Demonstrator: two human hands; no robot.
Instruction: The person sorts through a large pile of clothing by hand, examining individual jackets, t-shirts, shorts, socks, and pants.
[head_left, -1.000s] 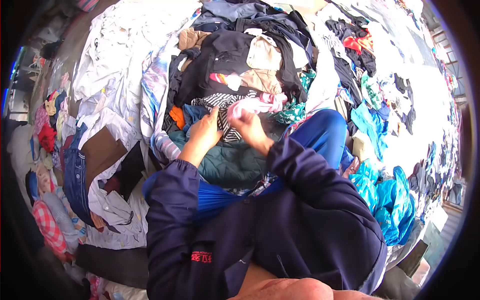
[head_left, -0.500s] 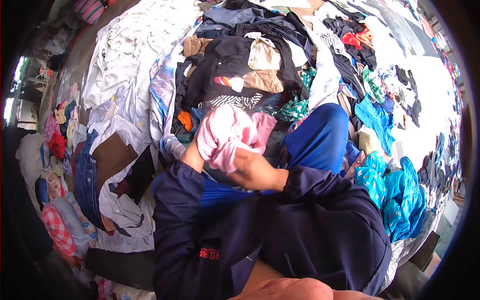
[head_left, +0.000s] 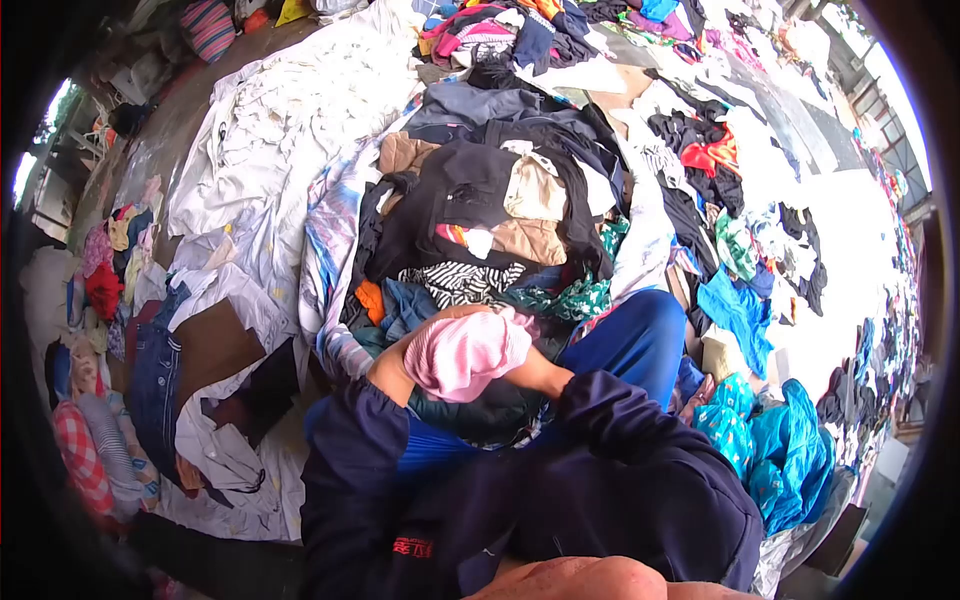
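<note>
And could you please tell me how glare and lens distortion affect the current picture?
Head view: fisheye bowing, with black corners; head view: glare bleaches the white clothes at upper left and the pale area at right, while the pink cloth keeps its colour.

Your frame is bright through the middle and upper half, with light glaring through gaps at the upper left and upper right edges. The white sheet (head_left: 850, 240) at the right is blown out to near-blank white, and the white pile (head_left: 310, 120) at the upper left loses much of its fold detail. Near the centre, the pink cloth (head_left: 465, 352) is well lit, its ribbing readable. Your dark jacket (head_left: 610, 470) sinks into deep tones at the lower centre. Your wide lens bows the surroundings into a circle, blackening the corners, and small items near the right rim smear together.
</note>
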